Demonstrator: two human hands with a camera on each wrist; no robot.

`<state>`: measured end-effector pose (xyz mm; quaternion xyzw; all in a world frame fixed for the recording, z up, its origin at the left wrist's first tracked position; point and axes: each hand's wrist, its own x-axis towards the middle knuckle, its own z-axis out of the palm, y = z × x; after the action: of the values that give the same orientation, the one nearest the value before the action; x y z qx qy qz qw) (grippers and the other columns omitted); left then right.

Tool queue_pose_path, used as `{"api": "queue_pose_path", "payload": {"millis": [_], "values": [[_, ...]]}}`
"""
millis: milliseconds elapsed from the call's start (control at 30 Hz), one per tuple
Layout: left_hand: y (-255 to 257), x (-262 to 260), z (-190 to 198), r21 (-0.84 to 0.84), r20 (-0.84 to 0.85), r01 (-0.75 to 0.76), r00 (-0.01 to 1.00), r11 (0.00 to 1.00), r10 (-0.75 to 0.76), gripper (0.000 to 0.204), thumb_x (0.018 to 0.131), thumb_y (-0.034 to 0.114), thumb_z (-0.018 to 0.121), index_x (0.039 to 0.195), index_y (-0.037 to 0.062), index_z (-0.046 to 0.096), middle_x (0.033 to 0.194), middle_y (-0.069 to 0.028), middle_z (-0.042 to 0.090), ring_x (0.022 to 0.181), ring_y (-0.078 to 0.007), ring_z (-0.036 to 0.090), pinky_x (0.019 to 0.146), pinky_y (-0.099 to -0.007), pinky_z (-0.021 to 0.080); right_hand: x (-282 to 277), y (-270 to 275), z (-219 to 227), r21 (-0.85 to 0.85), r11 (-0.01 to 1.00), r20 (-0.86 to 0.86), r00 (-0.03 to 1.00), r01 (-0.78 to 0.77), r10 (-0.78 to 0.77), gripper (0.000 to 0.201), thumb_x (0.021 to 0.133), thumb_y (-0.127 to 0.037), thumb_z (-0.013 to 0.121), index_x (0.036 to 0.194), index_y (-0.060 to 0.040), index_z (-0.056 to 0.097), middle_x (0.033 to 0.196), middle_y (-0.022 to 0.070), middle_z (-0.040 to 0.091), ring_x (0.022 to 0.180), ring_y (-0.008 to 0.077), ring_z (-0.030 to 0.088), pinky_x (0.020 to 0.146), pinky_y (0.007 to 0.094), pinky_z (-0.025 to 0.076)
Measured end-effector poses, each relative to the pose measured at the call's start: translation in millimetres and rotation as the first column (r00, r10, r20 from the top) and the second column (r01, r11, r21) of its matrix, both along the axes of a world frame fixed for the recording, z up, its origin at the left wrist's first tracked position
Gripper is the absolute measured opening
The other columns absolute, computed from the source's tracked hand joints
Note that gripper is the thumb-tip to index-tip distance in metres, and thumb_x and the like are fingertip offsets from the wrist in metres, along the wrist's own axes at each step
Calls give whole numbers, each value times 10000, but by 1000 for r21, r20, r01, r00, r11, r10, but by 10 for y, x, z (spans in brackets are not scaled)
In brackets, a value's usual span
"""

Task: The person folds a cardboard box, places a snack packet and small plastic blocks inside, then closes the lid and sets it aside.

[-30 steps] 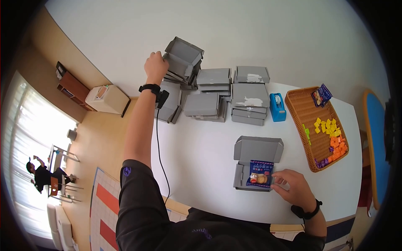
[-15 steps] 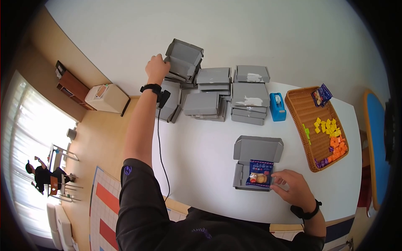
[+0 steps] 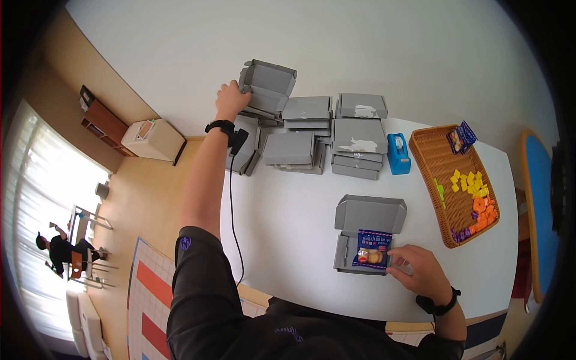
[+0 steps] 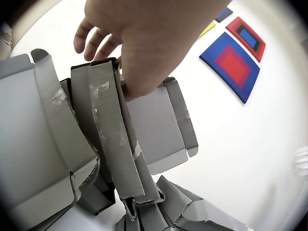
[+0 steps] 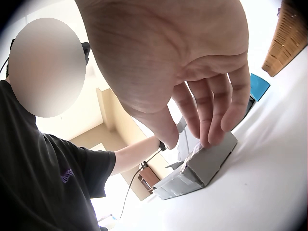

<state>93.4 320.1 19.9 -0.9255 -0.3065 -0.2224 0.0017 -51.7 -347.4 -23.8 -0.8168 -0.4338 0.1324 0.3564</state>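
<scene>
At the back left of the table, my left hand grips the edge of a grey cardboard box with its lid up, atop a stack. In the left wrist view, the thumb lies on one side of the box wall and the fingers curl over the other. Closer to me, another open grey box holds a blue bag of biscuits. Beside its right edge is my right hand, fingers loosely bent. The right wrist view has those fingertips at the box's side wall, with the thumb apart.
Several stacks of grey boxes line the back of the table. A blue tape dispenser stands right of them. Further right, a wicker basket holds yellow, orange, purple and green pieces and another biscuit bag. A cable trails from my left wrist.
My left hand has shifted slightly right and toward me, and the open box it grips has moved a little the same way. My right hand stays by the biscuit box.
</scene>
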Motion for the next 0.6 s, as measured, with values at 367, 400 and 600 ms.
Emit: {"api": "queue_pose_path", "payload": {"millis": [367,400,600], "values": [[345,81,-238,-200,32,114,993,973,-110,593,915,384,707,1337,-21,610,1273,-341,726,1211,-530,695,1052,-571,563,0,-13,-3,-16,1000,-4,1000,-17,17,356,904,-171,880,1212,-68,733,928,80,734,855,268,727,772,379,586],[362,72,-233,-200,24,111,994,973,-109,589,915,380,704,1332,-25,609,1268,-345,731,1213,-530,696,1051,-569,564,0,-15,-6,-21,1000,-2,1000,-21,21,358,904,-172,880,1214,-68,733,931,80,734,859,269,727,775,380,586],[327,38,-182,-249,-14,84,996,965,-91,581,918,373,682,1340,-20,618,1287,-332,740,1239,-515,696,1068,-558,558,-5,-22,-19,-37,999,2,1000,-31,31,371,905,-182,881,1227,-73,731,944,81,735,879,276,726,797,387,583]]}}
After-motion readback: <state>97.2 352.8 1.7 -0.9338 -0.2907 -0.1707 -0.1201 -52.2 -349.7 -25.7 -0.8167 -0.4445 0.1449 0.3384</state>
